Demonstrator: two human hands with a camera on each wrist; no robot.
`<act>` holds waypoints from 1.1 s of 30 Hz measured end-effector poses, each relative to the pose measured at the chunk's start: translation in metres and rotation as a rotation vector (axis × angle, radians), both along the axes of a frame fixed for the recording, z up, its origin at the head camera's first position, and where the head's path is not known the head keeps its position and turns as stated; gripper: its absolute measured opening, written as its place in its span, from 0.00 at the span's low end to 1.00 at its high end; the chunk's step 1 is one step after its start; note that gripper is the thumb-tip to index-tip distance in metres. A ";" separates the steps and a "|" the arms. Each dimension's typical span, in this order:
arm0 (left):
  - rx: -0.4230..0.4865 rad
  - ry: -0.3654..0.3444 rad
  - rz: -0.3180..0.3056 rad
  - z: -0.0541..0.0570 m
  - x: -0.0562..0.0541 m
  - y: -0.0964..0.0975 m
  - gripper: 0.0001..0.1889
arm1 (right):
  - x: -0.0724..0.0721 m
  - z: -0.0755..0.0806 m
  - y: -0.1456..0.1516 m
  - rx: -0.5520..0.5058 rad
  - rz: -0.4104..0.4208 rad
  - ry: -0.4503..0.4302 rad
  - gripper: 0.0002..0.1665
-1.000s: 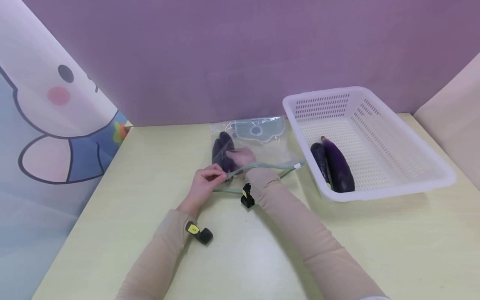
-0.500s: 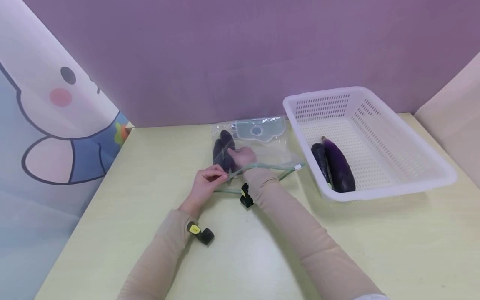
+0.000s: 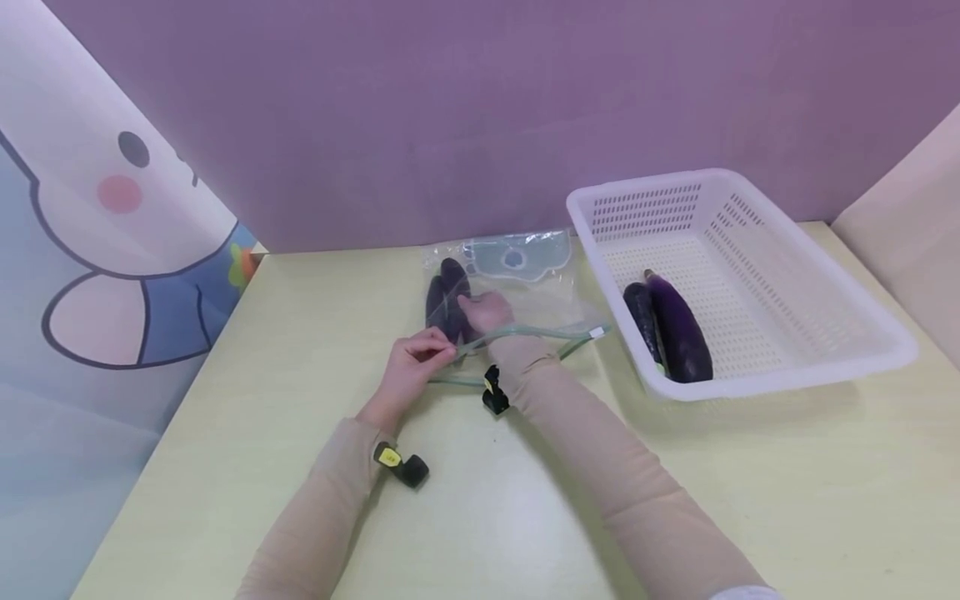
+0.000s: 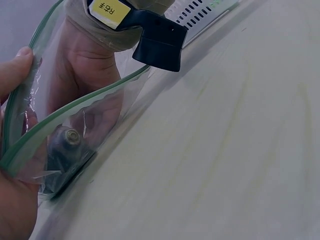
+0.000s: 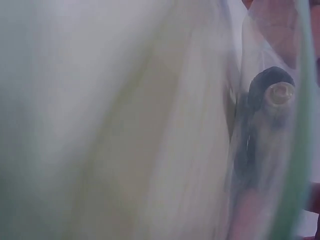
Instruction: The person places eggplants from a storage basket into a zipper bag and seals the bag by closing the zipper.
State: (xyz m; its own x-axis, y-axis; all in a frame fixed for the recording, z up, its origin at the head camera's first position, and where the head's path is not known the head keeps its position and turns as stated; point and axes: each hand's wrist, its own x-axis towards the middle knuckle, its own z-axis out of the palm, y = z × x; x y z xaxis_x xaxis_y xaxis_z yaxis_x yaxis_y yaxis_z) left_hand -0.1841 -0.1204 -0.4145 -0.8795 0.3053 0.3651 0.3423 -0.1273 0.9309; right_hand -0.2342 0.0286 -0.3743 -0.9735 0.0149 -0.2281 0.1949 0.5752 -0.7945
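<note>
A clear zip bag (image 3: pixel 536 287) with green zip edges lies near the table's back, its mouth spread toward me. Two dark eggplants (image 3: pixel 453 277) lie side by side at its left, seen through the plastic. My left hand (image 3: pixel 411 360) pinches the left end of the green edge (image 4: pixel 75 102) between thumb and fingers. Inside the bag my right hand (image 3: pixel 489 313) grips the nearer eggplant, thumb along its side, fingers bent beside it and partly hidden. The eggplant's round stem end (image 5: pixel 280 93) shows through blurred plastic in the right wrist view.
Right of the bag stands a white perforated basket (image 3: pixel 780 385), with one large purple eggplant (image 3: pixel 678 333) and a slimmer dark one (image 3: pixel 641 321) in it. Its left rim is close beside the bag's zip end. A purple wall (image 3: pixel 450 125) closes off the table's back.
The eggplants in the bag have shifted slightly away from me, the right hand moving a little with them. The left hand keeps its pinch on the green edge.
</note>
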 end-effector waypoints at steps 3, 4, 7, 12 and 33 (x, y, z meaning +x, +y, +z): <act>0.001 0.004 -0.001 0.000 0.000 0.001 0.05 | 0.000 0.000 0.001 -0.009 -0.009 0.004 0.25; -0.002 0.005 0.000 0.000 0.000 0.001 0.05 | -0.001 -0.001 0.001 -0.011 -0.009 0.005 0.25; -0.005 0.007 0.005 -0.001 0.001 0.000 0.05 | 0.000 -0.004 0.000 -0.057 -0.019 -0.010 0.25; -0.004 0.002 0.022 -0.003 0.004 -0.003 0.07 | 0.002 -0.008 -0.001 -0.192 -0.044 -0.052 0.24; -0.033 -0.008 0.024 0.001 0.003 0.000 0.12 | 0.017 0.001 0.015 -0.323 0.030 -0.165 0.33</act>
State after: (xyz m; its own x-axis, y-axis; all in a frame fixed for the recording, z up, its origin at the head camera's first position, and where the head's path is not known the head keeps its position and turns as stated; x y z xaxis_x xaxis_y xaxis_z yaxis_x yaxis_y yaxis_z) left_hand -0.1814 -0.1205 -0.4135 -0.8896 0.2959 0.3478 0.3370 -0.0887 0.9373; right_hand -0.2173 0.0440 -0.3733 -0.9221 -0.1117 -0.3704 0.3225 0.3071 -0.8954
